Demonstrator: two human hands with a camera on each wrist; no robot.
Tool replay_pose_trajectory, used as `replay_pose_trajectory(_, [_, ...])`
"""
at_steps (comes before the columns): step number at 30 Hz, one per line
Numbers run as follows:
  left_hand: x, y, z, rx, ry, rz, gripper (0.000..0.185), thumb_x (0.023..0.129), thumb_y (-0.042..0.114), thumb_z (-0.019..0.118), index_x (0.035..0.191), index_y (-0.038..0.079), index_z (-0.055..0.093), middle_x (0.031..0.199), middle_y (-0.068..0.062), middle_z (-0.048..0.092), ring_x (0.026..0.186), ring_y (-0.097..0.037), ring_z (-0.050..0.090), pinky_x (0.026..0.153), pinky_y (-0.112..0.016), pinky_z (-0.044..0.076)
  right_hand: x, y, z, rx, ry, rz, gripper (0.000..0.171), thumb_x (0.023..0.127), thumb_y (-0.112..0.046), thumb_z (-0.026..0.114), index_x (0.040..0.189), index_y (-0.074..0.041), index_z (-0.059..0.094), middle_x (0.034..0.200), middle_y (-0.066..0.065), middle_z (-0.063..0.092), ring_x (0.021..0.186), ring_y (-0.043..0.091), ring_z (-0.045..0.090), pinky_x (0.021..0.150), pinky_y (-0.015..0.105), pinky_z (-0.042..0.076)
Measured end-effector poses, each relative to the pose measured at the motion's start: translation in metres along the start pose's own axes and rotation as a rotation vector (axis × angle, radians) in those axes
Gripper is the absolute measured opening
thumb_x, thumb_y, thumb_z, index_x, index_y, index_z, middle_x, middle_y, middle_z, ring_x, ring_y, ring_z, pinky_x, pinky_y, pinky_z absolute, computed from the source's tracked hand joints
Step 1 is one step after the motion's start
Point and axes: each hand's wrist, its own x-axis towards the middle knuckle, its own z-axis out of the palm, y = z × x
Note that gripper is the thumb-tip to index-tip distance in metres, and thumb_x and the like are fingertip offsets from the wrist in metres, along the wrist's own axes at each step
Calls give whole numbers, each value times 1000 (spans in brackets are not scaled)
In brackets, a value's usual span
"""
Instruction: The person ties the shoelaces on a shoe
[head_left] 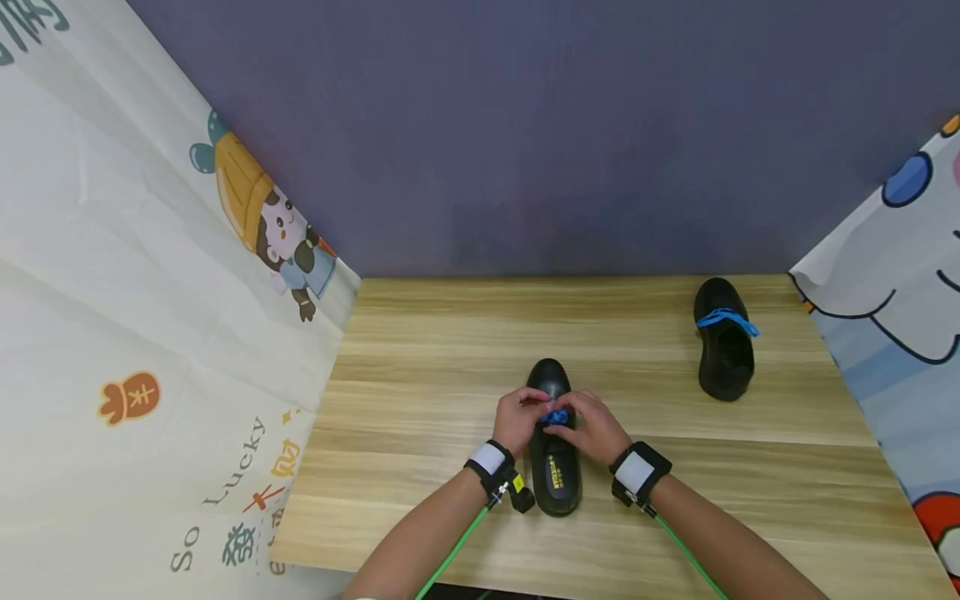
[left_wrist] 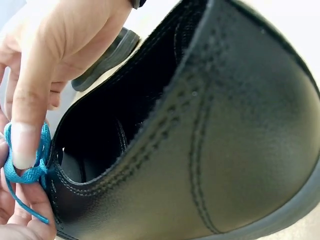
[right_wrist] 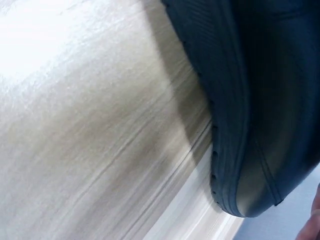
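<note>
A black lace-up shoe [head_left: 557,492] stands on the wooden table, toe pointing away from me. Over its front, both my hands work at the blue shoelace [head_left: 557,416]. My left hand [head_left: 516,423] comes from the left and pinches the lace with its fingertips. From the other side my right hand [head_left: 597,427] holds it too. In the left wrist view, the right thumb [left_wrist: 27,145] lies within a loop of the lace [left_wrist: 30,175], and a loose lace end hangs below. The right wrist view has mostly the shoe's side [right_wrist: 265,110]; the fingers are largely outside it.
A second black shoe [head_left: 726,362] with a tied blue lace [head_left: 727,317] stands at the table's back right. A dark blue-grey panel [head_left: 585,142] rises behind the wooden table [head_left: 420,358]. Printed cloths hang at the left [head_left: 150,292] and right [head_left: 892,275]. Green cables run along both forearms.
</note>
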Motion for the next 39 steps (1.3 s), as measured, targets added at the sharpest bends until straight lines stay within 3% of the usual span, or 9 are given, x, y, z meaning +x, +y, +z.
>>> replay_pose_trajectory(7, [4,5,-1,-77,2,1,11,88,2,75,97,-4,73,90,-7,71,82,-12,66,72,-23,52,3,-2,-5,-44,26,36,31,79,7,79,103,-5,65,95,4,67,89,22,62,80,46,48])
replay_pose_trajectory(13, [6,5,-1,-82,4,-1,11,87,2,75,96,-4,73,87,-6,71,80,-11,65,71,-23,52,4,3,-8,87,4,139,20,87,7,72,102,-5,66,95,6,68,88,22,64,78,49,50])
replay_pose_trajectory(20, [5,1,0,-60,3,7,11,86,3,76,96,-3,74,86,-5,71,79,-10,64,71,-24,52,3,6,-12,179,-47,205,9,93,0,68,100,-7,68,92,5,70,84,17,64,66,27,51])
replay_pose_trajectory(27, [3,-2,0,-18,-7,38,10,86,2,76,95,-3,74,87,-5,71,78,-10,64,71,-23,52,2,7,-13,168,-27,160,16,88,7,71,98,-5,71,94,3,63,83,16,61,67,27,54])
replay_pose_trajectory(32, [2,0,-1,15,-13,45,10,86,2,77,95,-1,74,86,-3,72,77,-8,64,70,-21,51,4,5,-16,183,-47,182,18,83,11,70,96,-1,72,92,5,67,78,11,64,68,27,56])
replay_pose_trajectory(39, [4,1,-2,28,-16,65,11,86,2,77,96,-1,75,87,-4,73,77,-7,64,70,-21,51,7,1,-22,162,-78,219,20,77,9,69,95,0,73,91,7,69,76,14,66,68,28,57])
